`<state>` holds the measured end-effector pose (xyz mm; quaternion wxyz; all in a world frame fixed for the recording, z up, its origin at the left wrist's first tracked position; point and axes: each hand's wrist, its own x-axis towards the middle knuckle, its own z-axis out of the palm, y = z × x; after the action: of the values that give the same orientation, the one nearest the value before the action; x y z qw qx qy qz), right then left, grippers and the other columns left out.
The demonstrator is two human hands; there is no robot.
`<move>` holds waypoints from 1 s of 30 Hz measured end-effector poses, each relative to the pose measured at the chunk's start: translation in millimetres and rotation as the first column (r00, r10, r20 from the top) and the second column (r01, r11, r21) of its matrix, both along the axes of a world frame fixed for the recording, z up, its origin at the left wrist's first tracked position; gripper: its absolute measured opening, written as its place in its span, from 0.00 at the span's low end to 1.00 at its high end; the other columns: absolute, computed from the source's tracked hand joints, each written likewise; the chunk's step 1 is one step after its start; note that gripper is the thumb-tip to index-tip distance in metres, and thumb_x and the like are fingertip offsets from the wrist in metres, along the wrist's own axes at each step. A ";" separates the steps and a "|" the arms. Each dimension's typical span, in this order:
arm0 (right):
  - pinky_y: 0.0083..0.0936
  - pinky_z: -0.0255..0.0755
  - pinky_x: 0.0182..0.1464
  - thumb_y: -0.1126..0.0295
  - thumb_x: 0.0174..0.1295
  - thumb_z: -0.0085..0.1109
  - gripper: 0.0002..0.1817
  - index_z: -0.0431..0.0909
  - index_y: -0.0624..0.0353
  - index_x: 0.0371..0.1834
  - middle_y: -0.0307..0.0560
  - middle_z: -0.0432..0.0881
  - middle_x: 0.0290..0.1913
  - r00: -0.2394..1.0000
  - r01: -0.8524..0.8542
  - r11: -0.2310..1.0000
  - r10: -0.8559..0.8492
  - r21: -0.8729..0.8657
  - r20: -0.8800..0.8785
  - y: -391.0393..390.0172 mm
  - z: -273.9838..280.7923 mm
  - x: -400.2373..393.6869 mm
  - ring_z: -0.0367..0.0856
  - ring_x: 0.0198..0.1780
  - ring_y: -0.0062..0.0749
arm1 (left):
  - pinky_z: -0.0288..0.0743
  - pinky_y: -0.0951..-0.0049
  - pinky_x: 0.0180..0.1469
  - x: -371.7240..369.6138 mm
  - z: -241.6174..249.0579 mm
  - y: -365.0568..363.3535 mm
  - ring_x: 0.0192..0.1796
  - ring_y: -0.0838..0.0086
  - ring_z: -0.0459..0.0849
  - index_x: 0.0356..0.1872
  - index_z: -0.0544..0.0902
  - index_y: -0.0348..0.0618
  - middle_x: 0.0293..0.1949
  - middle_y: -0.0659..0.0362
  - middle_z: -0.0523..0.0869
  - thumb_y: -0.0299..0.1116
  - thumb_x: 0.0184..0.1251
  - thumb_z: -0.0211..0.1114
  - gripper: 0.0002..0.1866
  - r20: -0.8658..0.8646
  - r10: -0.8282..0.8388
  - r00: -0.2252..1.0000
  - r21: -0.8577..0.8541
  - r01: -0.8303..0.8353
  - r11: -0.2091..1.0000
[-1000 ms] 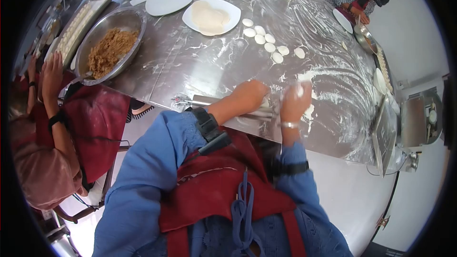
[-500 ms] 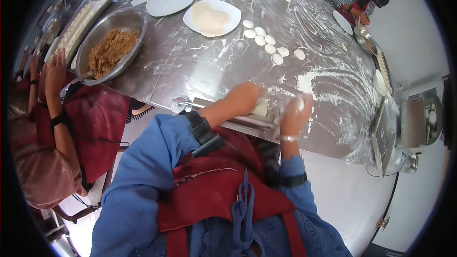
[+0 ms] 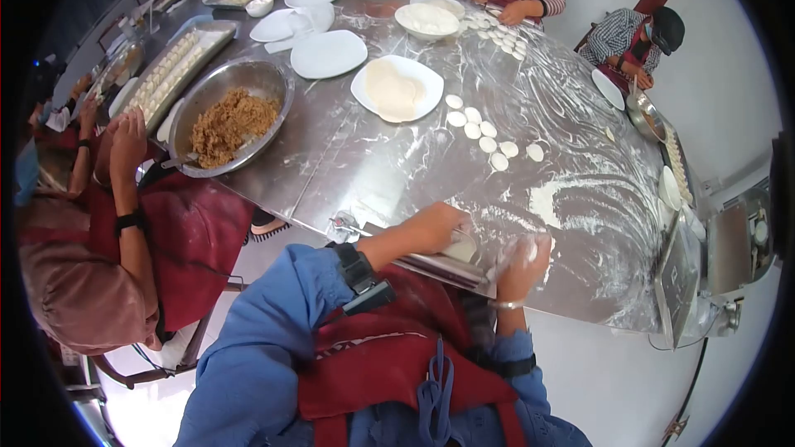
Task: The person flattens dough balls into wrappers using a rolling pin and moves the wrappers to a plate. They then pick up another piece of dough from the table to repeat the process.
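Dough [image 3: 463,249] by the left hand [image 3: 434,228], near edge of the desk [image 3: 344,157]

The pale piece lies against a smooth metal cylinder [image 3: 440,268] at the near edge, between the person's two hands. The left hand is narrow, its fingers curled down beside the dough; the right hand [image 3: 523,263], dusted with flour, is bent inward near the cylinder's right end. Motion blur and the turned wrists hide the fingertips, so I cannot fairly tell whether either is pinching anything.

The dough should be light, soft and limp, apt to stretch or tear if pulled at one spot. Its free rim looks the kindest hold, taken with flat fingertips; flour should lessen sticking. The cylinder looks stiff, heavier and rather slippery, better held towards its ends.

Beyond the hands, small white rounds [image 3: 488,145] are scattered apart, with a plate of pale sheets [image 3: 433,98] farther off. To the left are a bowl [image 3: 284,112] of brown filling [image 3: 234,124] and a tray of shaped pieces [image 3: 217,40], where a co-worker's hand [image 3: 127,142] rests. A metal fitting [image 3: 341,226] by the cylinder's left end crowds that side; the left forearm crosses over the cylinder.
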<state>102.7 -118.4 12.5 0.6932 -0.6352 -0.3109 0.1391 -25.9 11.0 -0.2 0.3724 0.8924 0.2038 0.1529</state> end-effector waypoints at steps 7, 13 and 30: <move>0.18 0.63 0.19 0.77 0.57 0.45 0.03 0.62 0.60 0.27 0.40 0.66 0.19 0.995 0.046 0.998 -0.043 -0.036 0.090 1.5 -3.4 4.1 0.68 0.19 0.21 | 0.73 0.67 0.44 -38.2 45.5 124.7 0.40 0.60 0.81 0.40 0.78 0.40 0.38 0.50 0.82 0.31 0.55 0.58 0.11 0.287 0.668 0.686 -0.160 -0.654 0.740; 0.30 0.65 0.26 0.74 0.54 0.49 0.04 0.66 0.62 0.27 0.48 0.70 0.21 0.941 0.113 0.993 -0.091 -0.047 0.327 9.5 -8.9 11.4 0.72 0.21 0.36 | 0.72 0.64 0.49 24.5 35.8 116.1 0.45 0.56 0.79 0.50 0.75 0.40 0.43 0.47 0.80 0.30 0.56 0.56 0.18 0.352 0.358 0.865 0.130 -0.424 0.897; 0.30 0.65 0.25 0.76 0.54 0.49 0.04 0.66 0.64 0.27 0.51 0.69 0.21 0.977 0.021 0.999 -0.011 -0.046 0.211 7.4 5.8 8.3 0.72 0.20 0.39 | 0.54 0.60 0.64 199.2 -31.4 91.6 0.63 0.55 0.62 0.63 0.60 0.44 0.62 0.50 0.64 0.33 0.59 0.55 0.29 0.024 -0.055 0.998 0.439 0.039 0.897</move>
<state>110.9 -111.0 18.3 0.6420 -0.6654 -0.3739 0.0730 173.3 102.6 -31.6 0.1691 0.9551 0.1358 0.2019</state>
